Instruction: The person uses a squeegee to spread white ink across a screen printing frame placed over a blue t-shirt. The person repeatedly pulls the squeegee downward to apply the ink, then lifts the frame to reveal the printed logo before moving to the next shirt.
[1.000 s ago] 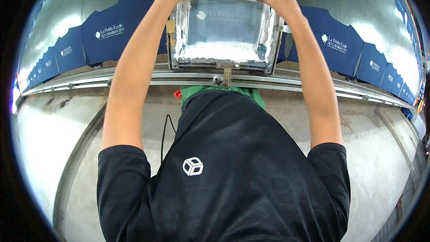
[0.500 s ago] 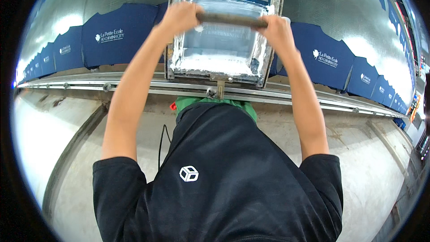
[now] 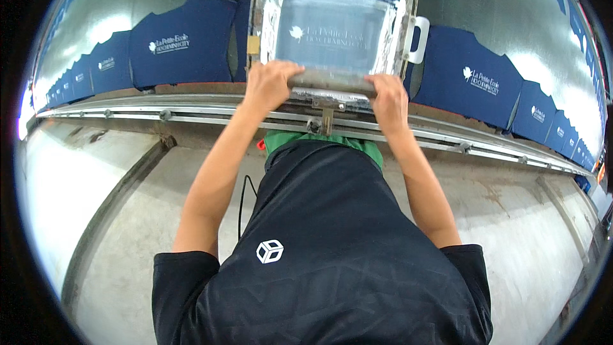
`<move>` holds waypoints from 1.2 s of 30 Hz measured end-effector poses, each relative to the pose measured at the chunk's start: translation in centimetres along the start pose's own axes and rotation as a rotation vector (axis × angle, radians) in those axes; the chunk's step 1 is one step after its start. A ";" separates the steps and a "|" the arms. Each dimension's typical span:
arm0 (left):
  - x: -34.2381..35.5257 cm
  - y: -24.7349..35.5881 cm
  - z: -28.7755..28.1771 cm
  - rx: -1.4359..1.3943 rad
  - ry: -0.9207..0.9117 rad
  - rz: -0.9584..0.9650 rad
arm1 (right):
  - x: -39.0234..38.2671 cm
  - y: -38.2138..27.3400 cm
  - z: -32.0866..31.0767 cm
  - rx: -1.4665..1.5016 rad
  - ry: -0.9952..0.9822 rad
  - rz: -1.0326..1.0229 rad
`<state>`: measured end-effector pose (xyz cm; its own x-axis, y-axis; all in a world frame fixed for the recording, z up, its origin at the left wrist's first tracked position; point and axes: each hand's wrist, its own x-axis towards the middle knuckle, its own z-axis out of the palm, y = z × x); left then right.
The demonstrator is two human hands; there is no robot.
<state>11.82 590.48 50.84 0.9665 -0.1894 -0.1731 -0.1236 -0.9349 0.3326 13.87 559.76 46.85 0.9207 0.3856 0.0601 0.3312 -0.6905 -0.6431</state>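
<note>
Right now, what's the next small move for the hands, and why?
Probably lift the bar slightly, keeping it level. The left hand and right hand grip its two ends, and it sits at the near end of the screen, with little room left to pull closer before the frame ends.

One left hand [image 3: 271,86], one right hand [image 3: 389,94], one squeegee [image 3: 332,82], one frame [image 3: 256,19] and one white handle [image 3: 424,38] show. There is one black shirt [image 3: 345,249] and one thin black cord [image 3: 241,211]. Blue cloth pieces [image 3: 207,51] number at least three on each side, the farthest too small to count.
</note>
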 end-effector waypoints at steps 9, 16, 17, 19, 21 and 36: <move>4.1 2.7 -0.9 0.180 -0.150 -0.001 | 4.9 0.9 -3.0 -0.004 -0.218 -0.017; 11.9 -1.7 0.9 -0.052 -0.622 0.000 | 11.0 4.3 -1.2 -0.034 -0.720 0.166; 13.0 -2.5 0.7 -0.106 -0.701 -0.001 | 11.8 4.6 -1.1 -0.006 -0.732 0.136; 14.1 -3.1 -1.7 -0.243 -0.733 -0.023 | 13.5 3.6 -3.5 0.130 -0.766 0.195; 15.2 -2.2 -5.2 -0.182 -0.526 0.002 | 13.5 4.5 -5.9 0.585 -0.390 0.253; 11.4 -0.4 -4.6 -0.077 -0.184 0.080 | 13.8 17.8 1.4 0.371 0.511 0.378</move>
<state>23.93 590.09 53.04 0.8961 -0.3199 -0.3076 -0.1734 -0.8904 0.4210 32.20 553.65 35.16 0.9697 -0.2332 0.0730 -0.0362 -0.4322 -0.9010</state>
